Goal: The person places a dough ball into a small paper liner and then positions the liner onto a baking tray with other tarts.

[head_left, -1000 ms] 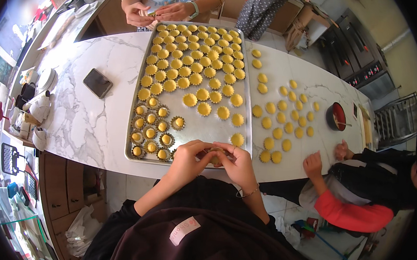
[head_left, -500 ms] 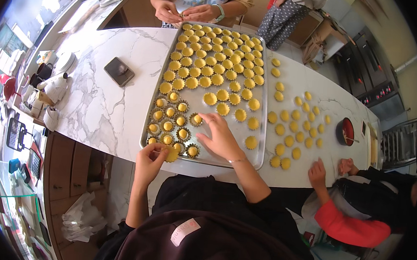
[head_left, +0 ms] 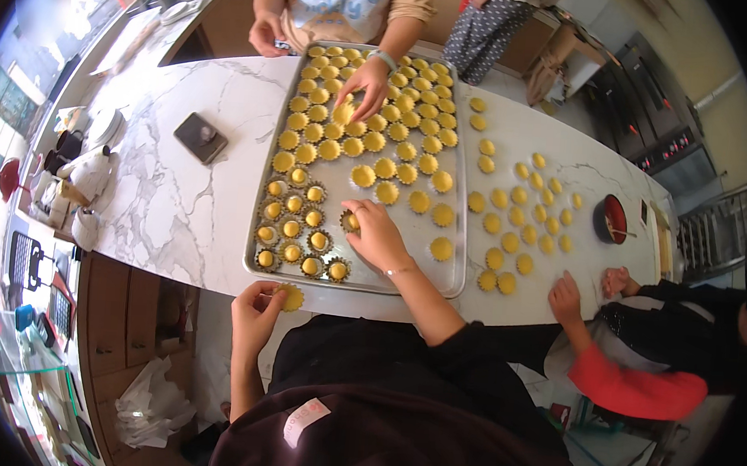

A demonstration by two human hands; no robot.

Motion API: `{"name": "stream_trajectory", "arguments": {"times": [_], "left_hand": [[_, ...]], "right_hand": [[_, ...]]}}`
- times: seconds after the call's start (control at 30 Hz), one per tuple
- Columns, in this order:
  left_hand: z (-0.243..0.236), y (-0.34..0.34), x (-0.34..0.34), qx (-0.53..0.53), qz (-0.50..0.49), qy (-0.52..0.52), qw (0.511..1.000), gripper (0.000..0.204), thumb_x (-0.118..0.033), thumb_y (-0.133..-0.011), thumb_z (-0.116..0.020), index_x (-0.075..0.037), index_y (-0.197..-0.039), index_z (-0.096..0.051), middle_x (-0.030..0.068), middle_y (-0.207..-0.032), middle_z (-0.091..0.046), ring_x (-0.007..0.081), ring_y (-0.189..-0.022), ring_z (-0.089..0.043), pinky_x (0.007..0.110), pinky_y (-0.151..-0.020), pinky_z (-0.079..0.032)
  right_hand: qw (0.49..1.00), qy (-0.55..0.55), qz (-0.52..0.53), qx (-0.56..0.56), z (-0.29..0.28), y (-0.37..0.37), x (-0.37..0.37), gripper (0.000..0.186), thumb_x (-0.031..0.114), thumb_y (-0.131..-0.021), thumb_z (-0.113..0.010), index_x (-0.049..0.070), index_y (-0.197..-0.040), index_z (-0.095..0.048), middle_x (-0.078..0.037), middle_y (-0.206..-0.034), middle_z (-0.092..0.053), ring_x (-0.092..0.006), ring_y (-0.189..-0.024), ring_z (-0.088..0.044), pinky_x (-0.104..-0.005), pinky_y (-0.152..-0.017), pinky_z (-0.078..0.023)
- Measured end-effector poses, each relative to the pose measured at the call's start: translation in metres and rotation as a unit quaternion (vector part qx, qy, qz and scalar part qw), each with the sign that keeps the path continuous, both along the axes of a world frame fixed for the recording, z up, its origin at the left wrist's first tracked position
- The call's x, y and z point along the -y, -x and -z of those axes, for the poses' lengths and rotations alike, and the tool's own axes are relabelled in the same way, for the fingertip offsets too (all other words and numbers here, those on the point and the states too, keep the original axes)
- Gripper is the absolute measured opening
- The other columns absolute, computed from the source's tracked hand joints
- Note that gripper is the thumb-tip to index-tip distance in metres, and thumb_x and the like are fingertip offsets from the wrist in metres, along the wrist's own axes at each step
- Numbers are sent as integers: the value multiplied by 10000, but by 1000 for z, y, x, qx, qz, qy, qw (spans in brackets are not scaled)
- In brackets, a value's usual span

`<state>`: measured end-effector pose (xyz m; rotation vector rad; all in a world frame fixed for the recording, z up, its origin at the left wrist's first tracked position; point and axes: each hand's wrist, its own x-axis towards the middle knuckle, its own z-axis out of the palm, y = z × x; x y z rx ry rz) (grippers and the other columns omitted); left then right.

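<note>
My left hand (head_left: 253, 315), just off the tray's near edge, pinches a yellow pastry tart shell (head_left: 292, 297) with a fluted rim. Over the near part of the metal baking tray (head_left: 354, 283), my right hand (head_left: 380, 236) has its fingers and thumb around a fluted tart tin (head_left: 350, 222) with a dough ball in it. The hand partly hides that tin. Left of it stand several more tins, each with a round dough ball (head_left: 292, 228). Rows of yellow pressed tart shells (head_left: 329, 149) fill the far part of the tray.
Across the counter a person's hand (head_left: 365, 90) reaches over the tray, holding a shell. Flattened dough pieces (head_left: 528, 235) lie on the marble counter to the right, near a dark bowl (head_left: 612, 220) and another person's hands (head_left: 566, 298). A small scale (head_left: 200, 138) sits left of the tray.
My left hand has drawn back off the tray's edge with the tart shell. My right thumb has closed in on the tin. The person opposite has reached one hand into the tray.
</note>
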<state>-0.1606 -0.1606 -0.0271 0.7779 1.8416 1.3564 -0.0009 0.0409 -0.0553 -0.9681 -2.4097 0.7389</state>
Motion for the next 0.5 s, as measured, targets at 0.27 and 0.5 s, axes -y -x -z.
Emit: {"name": "stream_trajectory", "arguments": {"times": [0.27, 0.5], "left_hand": [[-1, 5, -13, -2, 39, 20, 999, 128, -65, -827, -645, 28, -913, -631, 23, -692, -628, 42, -602, -537, 188, -536, -401], [-18, 10, -39, -48, 108, 32, 992, 140, -63, -836, -640, 43, -923, -608, 17, -730, -606, 44, -653, -542, 190, -584, -418]], "right_hand": [[864, -51, 499, -39, 7, -254, 54, 585, 91, -652, -789, 33, -1175, -534, -122, -1010, -602, -221, -895, -597, -321, -731, -506], [803, 42, 592, -59, 39, -313, 58, 609, 121, -653, -795, 9, -1185, -522, -164, -993, -593, -274, -902, -595, -350, -780, -494]]}}
